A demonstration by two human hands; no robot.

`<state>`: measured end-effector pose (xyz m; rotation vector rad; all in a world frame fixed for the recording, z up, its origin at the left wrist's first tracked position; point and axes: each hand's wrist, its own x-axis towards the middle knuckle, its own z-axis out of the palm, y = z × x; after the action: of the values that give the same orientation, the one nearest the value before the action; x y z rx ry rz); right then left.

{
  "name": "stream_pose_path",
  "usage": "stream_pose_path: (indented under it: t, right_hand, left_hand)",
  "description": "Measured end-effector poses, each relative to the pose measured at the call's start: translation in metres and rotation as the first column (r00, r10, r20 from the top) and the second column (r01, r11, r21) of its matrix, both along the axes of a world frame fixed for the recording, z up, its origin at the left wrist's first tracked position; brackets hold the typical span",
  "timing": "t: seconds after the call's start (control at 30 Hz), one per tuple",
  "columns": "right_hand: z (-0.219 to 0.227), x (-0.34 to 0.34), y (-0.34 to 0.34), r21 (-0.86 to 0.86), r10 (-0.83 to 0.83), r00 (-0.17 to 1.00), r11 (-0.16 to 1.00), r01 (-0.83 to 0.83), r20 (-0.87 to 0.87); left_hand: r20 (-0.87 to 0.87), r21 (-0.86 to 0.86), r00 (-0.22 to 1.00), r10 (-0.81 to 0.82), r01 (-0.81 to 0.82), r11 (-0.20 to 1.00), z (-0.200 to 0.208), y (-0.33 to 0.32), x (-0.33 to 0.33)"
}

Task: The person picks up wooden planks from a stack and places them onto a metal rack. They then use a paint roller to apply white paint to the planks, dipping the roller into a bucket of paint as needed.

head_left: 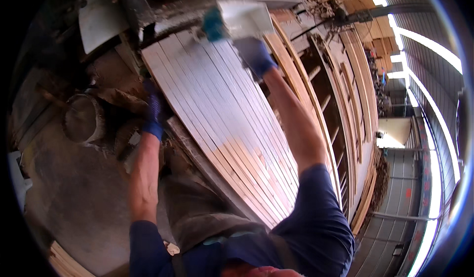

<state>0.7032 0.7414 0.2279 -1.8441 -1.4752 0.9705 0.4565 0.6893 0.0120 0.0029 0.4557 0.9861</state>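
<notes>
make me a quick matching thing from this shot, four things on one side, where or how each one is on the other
Things:
1. right hand
2. left hand
3. wooden slats
4. round bucket

Places or states:
A. laid side by side, mostly coated white
B. far end of the slats, at a white tool with a teal part
C. on the ground, left of the slats
D. at the slats' left edge, gloved

Pairs: 1-B, 2-D, 3-A, 4-C

Daylight glare at right – left dim, motion-blurred, fisheye-bent edges.
</notes>
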Motion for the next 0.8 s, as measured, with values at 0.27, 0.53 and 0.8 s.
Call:
stream_pose_path:
  t: [0.27, 0.53, 0.8]
  right_hand:
    - [-0.031, 0.12, -0.129, 0.063, 0.365, 0.853, 0.907, -0.416, 0.373]
    - [-0.051, 0.303, -0.627, -0.2, -0.467, 0.79, 0.884, 0.423, -0.398]
    - [0.04, 0.241, -0.8, -0.341, 0.171, 0.802, 0.939, 0.043, 0.573]
  left_hand:
    - [-0.366, 0.171, 0.93, 0.016, 0.051, 0.984, 0.019, -0.023, -0.03]
    - [-0.684, 0.328, 0.689, 0.239, -0.002, 0.945, 0.017, -0.101, -0.037]
    - [-0.688, 0.363, 0.679, 0.258, 0.013, 0.932, 0.006, -0.082, -0.017]
